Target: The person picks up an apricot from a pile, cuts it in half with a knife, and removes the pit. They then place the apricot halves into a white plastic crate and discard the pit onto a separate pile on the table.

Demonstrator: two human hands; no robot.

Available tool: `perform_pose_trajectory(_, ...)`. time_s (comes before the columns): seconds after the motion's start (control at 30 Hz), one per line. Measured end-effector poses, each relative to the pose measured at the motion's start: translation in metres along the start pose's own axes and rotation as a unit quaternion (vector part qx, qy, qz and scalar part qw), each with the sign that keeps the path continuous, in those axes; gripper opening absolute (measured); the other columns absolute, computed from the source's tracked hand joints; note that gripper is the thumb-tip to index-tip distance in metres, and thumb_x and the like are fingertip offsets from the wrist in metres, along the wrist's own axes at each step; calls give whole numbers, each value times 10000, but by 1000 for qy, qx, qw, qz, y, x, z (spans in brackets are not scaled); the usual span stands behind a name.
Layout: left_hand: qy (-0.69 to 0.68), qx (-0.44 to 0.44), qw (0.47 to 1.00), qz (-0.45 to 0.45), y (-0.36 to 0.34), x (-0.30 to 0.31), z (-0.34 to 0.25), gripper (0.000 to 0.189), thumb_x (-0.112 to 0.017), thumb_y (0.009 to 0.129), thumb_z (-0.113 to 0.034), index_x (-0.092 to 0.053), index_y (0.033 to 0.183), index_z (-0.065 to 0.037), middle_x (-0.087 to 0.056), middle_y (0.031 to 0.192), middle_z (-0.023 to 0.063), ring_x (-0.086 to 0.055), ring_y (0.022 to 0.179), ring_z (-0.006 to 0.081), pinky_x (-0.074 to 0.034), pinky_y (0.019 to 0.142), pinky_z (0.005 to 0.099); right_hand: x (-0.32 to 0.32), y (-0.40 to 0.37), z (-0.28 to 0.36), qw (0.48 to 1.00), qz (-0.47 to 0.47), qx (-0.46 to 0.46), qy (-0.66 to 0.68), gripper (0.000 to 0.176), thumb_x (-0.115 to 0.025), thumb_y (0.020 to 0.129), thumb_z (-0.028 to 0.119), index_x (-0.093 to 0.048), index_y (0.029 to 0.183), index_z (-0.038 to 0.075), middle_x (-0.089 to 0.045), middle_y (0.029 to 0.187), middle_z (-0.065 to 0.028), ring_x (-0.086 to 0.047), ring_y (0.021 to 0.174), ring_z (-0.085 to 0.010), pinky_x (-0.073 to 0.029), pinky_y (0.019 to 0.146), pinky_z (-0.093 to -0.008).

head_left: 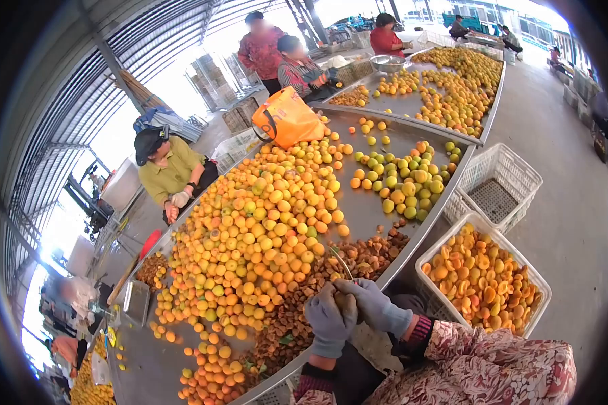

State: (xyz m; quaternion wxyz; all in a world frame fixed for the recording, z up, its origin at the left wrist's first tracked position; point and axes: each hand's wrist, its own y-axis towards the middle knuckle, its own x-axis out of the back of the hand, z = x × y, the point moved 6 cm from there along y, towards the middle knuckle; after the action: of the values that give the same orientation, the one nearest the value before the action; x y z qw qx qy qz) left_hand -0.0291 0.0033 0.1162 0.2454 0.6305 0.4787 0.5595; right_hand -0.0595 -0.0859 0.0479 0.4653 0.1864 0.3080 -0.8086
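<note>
My left hand [330, 320] and my right hand [377, 306], both in grey gloves, are close together over the table's near edge. The fingers of both are curled. A thin, curved, pale strip [342, 260] sticks up from my right hand's fingertips. What my left fingers close on is hidden. Just beyond the hands lies a brown heap of apricot pits [294, 325]. Behind it spreads a large pile of whole yellow-orange apricots [250, 233] on the metal table [358, 219]. Right of my hands, a white crate [542, 297] is filled with halved apricots [483, 283].
Greener apricots [412, 177] lie farther right on the table. Beyond the filled crate is another white crate [520, 177], its bottom showing. An orange bag [290, 120] stands at the far edge. A person in a green shirt [172, 165] works across; more people are at farther tables.
</note>
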Motion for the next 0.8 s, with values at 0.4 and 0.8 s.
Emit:
perform_pose_trajectory(0.4,5,147,989,-3,-33,-31,7,427,-566,878,-111,-407,1239,52,-347,1309,186,-430,1158,314,-390,960,357,-12,1,31,955,-83,250,-138,219,-618,853,160,-531,673,71,-469,636,77,-411,630,1,-353,519,-196)
perform_pose_trajectory(0.8,-64,229,971,34,-33,-45,30,358,-534,885,-156,-427,1157,50,-394,1193,223,-458,1052,318,-391,894,383,-8,23,34,914,-10,276,-296,219,-604,862,203,-543,702,66,-510,626,66,-449,572,-23,-374,510,-195)
